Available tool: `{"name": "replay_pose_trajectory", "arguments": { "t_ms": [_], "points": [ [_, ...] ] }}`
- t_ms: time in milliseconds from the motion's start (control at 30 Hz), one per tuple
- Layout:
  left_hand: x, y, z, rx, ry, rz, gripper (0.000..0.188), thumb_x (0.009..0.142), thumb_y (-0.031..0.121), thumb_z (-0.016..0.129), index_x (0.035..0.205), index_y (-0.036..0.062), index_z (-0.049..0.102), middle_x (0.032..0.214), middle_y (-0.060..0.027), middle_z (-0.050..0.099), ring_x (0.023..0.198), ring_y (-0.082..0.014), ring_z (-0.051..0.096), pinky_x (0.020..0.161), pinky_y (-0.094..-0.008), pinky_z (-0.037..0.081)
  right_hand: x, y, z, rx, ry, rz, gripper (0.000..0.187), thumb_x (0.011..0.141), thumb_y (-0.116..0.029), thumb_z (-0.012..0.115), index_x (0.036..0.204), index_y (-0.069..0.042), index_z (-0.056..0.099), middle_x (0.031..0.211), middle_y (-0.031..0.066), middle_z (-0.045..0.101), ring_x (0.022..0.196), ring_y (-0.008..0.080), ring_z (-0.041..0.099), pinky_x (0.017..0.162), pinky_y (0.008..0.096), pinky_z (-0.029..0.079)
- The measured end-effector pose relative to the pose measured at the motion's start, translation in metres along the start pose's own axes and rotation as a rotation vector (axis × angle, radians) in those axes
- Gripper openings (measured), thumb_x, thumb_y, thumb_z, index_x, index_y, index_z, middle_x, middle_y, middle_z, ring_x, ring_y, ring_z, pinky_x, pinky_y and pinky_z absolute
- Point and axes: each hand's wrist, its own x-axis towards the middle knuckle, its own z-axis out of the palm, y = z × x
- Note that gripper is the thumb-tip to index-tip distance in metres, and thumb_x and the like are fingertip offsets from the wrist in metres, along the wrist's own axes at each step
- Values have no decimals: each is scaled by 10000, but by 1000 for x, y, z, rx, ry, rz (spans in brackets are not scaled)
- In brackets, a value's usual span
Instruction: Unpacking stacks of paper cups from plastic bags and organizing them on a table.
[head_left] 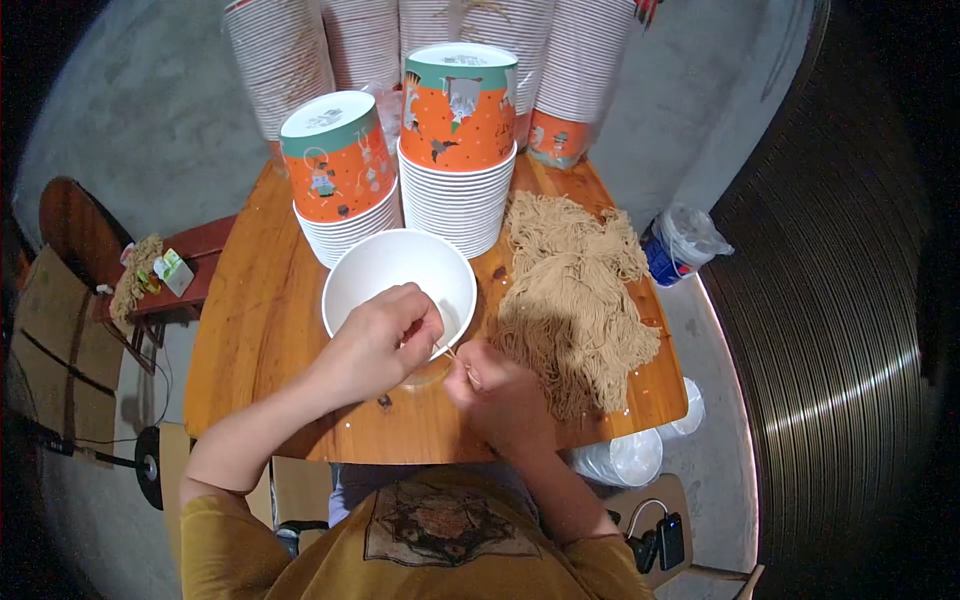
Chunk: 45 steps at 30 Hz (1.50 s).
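Two hands are meeting at the table's [250,330] near edge: the left hand [385,345] and right hand [500,390] are pinching a few noodle strands [455,358] beside the white bowl [400,275]. I think portioning is happening; next, gently dropping them in the bowl.

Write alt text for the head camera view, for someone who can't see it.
Seen from above, a person's left hand and right hand pinch thin noodle strands at the rim of an empty white paper bowl on a wooden table. A noodle pile lies right; stacked orange-printed bowls stand behind.
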Motion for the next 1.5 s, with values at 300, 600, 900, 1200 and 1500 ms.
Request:
{"name": "replay_pose_trajectory", "arguments": {
  "t_ms": [300, 600, 900, 1200, 1500],
  "points": [
    [-23, 15, -21, -11, -170, -241, 160, 846, 156, 628, 901, 28, 547, 821, -122, 564, 759, -296, 583, 668, -372, 465, 5, -5, -45, 375, -359, 236, 118, 824, -146, 652, 877, -47, 619, 633, -20, 536, 623, 24, 492, 551, 236, 414],
    [-61, 6, -45, 301, -135, 161, 158, 769, 114, 670, 910, 77, 611, 879, -48, 577, 945, -243, 560, 877, -395, 408, 44, -13, -39, 150, -344, -230, 80, 857, -115, 618, 879, -39, 607, 818, 80, 586, 740, 216, 586, 671, 308, 465],
    [-74, -5, -48, 147, -31, -57, 135, 784, 6, 540, 877, 92, 589, 869, -23, 580, 978, -206, 561, 1081, -480, 194, 54, -40, 8, -102, -377, -301, 123, 890, -171, 544, 894, -58, 593, 855, 137, 607, 758, 357, 604, 644, 422, 481],
    [-51, -5, -13, 289, 221, -193, 188, 836, 220, 619, 794, 47, 556, 674, -74, 569, 742, -248, 581, 1000, -489, 256, 61, -41, 12, 48, -304, -280, 111, 870, -112, 549, 902, -7, 565, 793, 208, 604, 735, 395, 601, 617, 440, 469],
    [-47, -8, -16, 264, 197, -156, 89, 751, 105, 554, 682, 58, 526, 628, -56, 510, 736, -230, 533, 994, -471, 262, 68, -36, 23, -53, -141, -281, 104, 846, -75, 552, 818, 16, 511, 682, 227, 573, 662, 415, 586, 566, 467, 459]
  ]
}}
